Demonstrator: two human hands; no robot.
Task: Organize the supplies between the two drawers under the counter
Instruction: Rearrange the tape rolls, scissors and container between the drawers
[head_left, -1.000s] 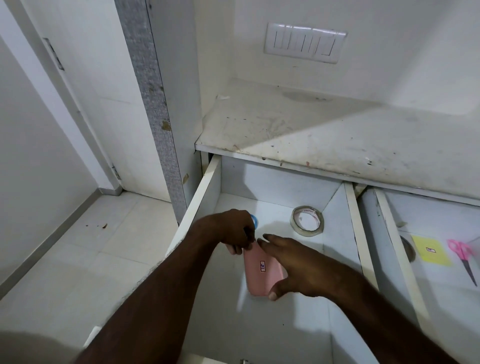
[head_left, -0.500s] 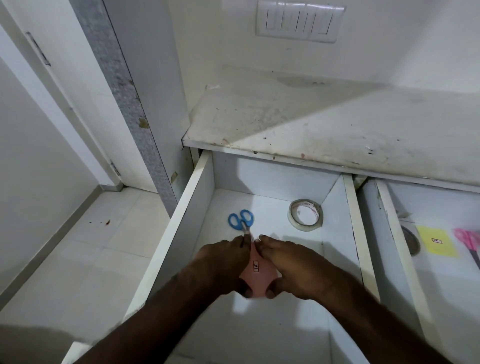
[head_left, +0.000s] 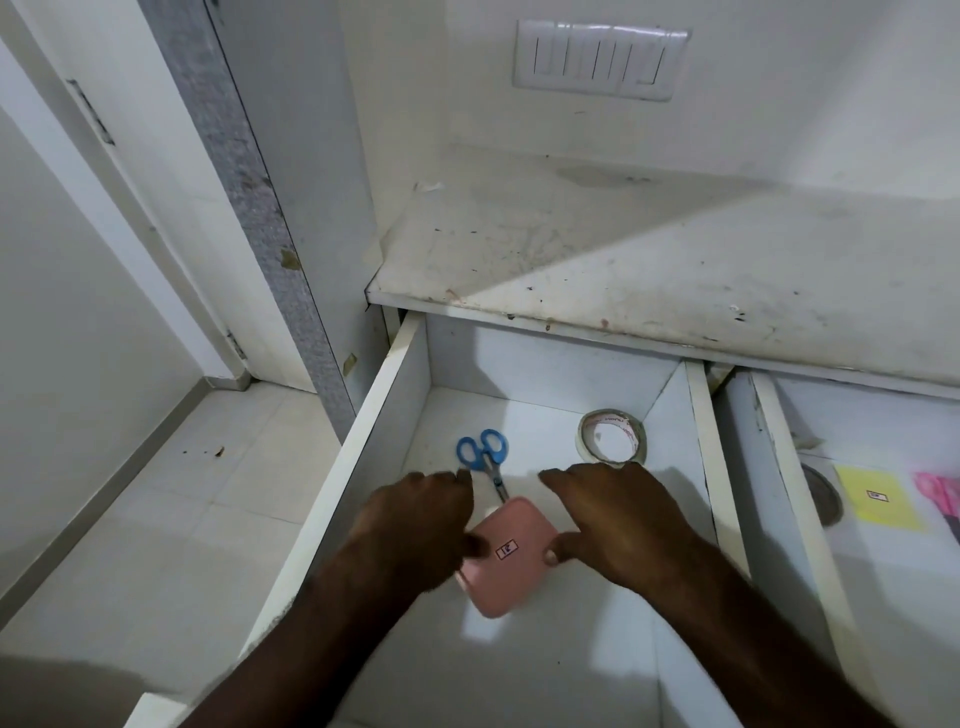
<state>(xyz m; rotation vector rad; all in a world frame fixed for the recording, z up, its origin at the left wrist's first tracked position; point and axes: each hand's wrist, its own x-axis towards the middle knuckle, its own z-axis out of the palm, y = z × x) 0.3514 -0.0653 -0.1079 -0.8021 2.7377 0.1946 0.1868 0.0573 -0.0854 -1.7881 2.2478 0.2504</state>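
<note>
A pink flat case (head_left: 506, 577) with a small label lies in the open left drawer (head_left: 358, 467). My left hand (head_left: 415, 525) and my right hand (head_left: 621, 525) hover over it with fingers spread, and each thumb touches one side edge of the case. Neither hand is wrapped around it. Blue-handled scissors (head_left: 483, 454) lie just behind the case, blades pointing toward it. A roll of tape (head_left: 587, 434) sits at the drawer's back right, partly behind my right fingers.
The open right drawer (head_left: 779, 467) holds a yellow sticky pad (head_left: 878, 496), pink scissors (head_left: 937, 491) at the frame edge and a dark round object (head_left: 821, 493). A stained counter (head_left: 649, 260) overhangs both drawers. Tiled floor (head_left: 156, 519) lies to the left.
The pink case has come down from a tilted hold to lie flat in the left drawer. Both hands have spread apart off its top, uncovering the blue scissors.
</note>
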